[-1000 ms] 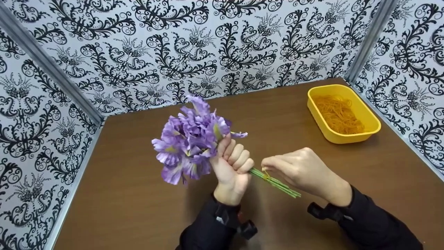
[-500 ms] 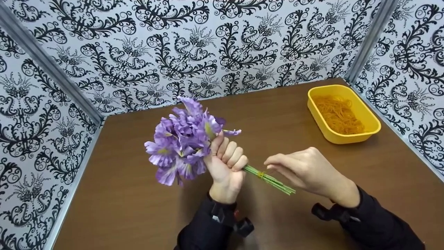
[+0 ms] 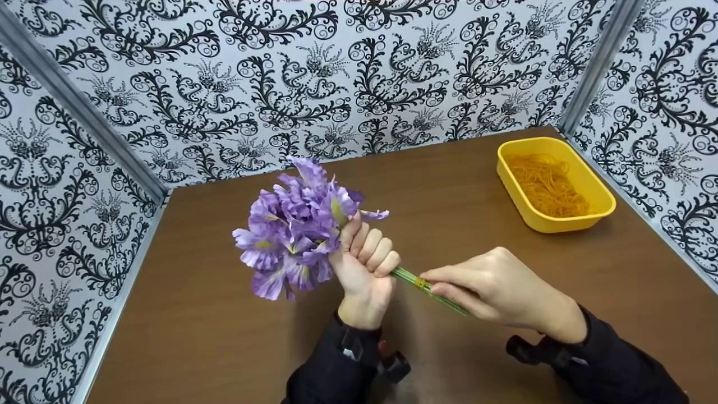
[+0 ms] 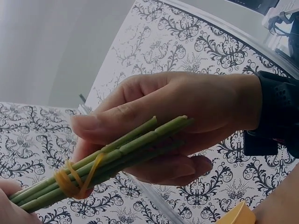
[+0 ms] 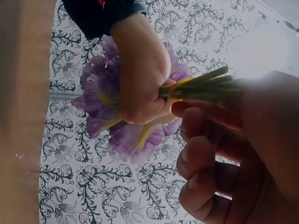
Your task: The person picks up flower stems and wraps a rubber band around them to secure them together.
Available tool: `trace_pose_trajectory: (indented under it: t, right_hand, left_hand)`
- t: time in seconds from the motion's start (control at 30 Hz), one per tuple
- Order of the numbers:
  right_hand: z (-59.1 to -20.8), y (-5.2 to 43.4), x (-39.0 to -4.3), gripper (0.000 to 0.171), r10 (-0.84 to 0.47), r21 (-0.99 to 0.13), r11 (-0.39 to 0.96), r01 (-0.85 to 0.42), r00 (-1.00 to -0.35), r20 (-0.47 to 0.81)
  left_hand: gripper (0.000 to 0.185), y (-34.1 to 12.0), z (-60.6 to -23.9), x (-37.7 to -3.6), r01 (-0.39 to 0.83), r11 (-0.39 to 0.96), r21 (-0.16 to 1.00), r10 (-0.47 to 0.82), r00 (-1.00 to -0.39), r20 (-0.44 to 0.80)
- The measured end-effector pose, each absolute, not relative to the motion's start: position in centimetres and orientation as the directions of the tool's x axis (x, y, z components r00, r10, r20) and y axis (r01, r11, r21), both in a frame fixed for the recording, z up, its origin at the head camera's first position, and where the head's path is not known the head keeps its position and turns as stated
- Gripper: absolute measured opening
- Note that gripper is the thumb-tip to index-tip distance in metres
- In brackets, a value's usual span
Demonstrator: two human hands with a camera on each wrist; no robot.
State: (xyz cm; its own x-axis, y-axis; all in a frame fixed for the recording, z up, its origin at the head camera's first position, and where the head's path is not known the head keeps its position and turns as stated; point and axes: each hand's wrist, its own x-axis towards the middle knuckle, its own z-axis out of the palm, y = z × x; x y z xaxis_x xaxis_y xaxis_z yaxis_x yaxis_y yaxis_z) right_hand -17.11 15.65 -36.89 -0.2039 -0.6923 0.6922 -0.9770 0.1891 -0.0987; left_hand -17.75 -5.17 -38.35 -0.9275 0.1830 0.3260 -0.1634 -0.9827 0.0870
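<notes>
A bunch of purple artificial flowers is held above the table in my left hand, whose fingers wrap round the stems just below the blooms. The green stems stick out from the fist toward the right. An amber rubber band is wound several times round them, with one loop slanting loosely along the stems. My right hand pinches the stems by the band, thumb and index finger on either side. In the head view it hides the cut ends; its other fingers curl loosely.
At the back right of the brown table stands a yellow plastic basin with a tangle of amber rubber bands in it. Patterned black-and-white panels enclose the back and both sides.
The bunch in my left hand has shifted slightly left. My right hand let go of the band, drew back a little, then came down onto the stems beside it.
</notes>
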Motion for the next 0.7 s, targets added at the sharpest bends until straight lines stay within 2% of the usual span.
trace_pose_trajectory:
  t: [0.27, 0.57, 0.7]
  right_hand:
    - [-37.3, 15.4, -16.9, 0.016, -0.704, -0.159, 0.231, -0.96, -0.278, 0.653]
    - [-37.4, 15.2, -16.0, 0.011, -0.712, -0.333, 0.317, -0.888, -0.455, 0.535]
    - [-37.8, 14.7, -15.5, 0.009, -0.705, -0.331, 0.394, -0.858, -0.513, 0.491]
  left_hand:
    - [0.053, -5.1, -38.4, -17.8, -0.15, -0.985, 0.089, 0.17, -0.939, 0.298]
    - [0.053, -5.1, -38.3, -17.8, -0.146, -0.986, 0.081, 0.163, -0.946, 0.28]
    - [0.053, -5.0, -38.4, -17.8, -0.126, -0.988, 0.087, 0.146, -0.951, 0.271]
